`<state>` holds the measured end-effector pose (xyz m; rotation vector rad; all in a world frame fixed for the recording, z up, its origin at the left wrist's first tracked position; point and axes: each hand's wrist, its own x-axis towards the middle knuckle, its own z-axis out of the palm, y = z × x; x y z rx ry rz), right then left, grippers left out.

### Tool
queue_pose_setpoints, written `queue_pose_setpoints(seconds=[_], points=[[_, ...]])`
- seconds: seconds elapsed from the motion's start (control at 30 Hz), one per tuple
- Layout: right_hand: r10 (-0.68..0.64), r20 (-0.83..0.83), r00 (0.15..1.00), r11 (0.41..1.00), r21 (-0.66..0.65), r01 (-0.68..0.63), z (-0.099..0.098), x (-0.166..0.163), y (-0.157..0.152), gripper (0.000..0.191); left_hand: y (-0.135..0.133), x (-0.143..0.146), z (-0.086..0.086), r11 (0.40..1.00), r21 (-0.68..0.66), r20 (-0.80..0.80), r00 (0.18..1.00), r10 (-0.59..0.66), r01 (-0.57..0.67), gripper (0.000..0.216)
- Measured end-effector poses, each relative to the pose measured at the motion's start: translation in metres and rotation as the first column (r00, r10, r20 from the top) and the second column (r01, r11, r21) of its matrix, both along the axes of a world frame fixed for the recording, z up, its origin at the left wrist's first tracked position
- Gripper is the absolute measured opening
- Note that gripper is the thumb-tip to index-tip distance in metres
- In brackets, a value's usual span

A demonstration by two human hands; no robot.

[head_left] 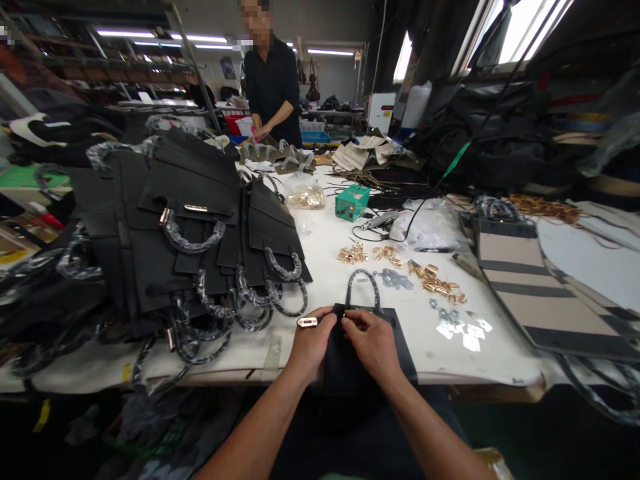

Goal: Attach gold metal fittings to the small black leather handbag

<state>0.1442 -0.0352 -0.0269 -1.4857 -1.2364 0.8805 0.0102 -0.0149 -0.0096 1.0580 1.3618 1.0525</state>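
A black bag panel [350,373] with a wrapped black handle [363,281] lies at the near edge of the white table [320,267]. My left hand [313,340] pinches a small gold metal clasp [307,322] just left of the panel's top edge. My right hand [370,340] rests on the panel's top edge, its fingers closed on the black material next to the left hand.
A tall pile of black bags [190,233] with wrapped handles fills the table's left. Gold fittings [435,280] and clear wrappers [463,330] lie right of my hands. A green box [351,201], a striped bag [540,293] and a standing person [273,80] are farther off.
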Motion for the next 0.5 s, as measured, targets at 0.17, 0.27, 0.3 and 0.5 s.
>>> queue_pose_setpoints(seconds=[0.17,0.27,0.3,0.5], points=[[-0.019,0.100,0.995,0.998,0.065,0.012,0.000,-0.006,0.003,0.018,-0.002,-0.002,0.000,0.996,0.093,-0.068,0.998,-0.005,0.011,0.023],[-0.009,0.082,0.997,0.999,0.033,0.006,0.002,-0.006,0.007,0.017,0.001,-0.002,-0.001,0.997,0.075,-0.063,0.998,-0.024,0.029,0.025],[0.004,0.069,0.998,1.000,0.023,-0.006,0.004,-0.004,0.007,0.018,0.001,-0.002,-0.002,0.998,0.065,-0.051,0.998,-0.020,0.024,0.026],[0.140,0.087,0.986,0.990,-0.044,-0.136,-0.007,0.020,-0.007,0.032,-0.015,0.002,0.003,1.000,0.018,0.069,0.998,-0.006,0.005,0.022]])
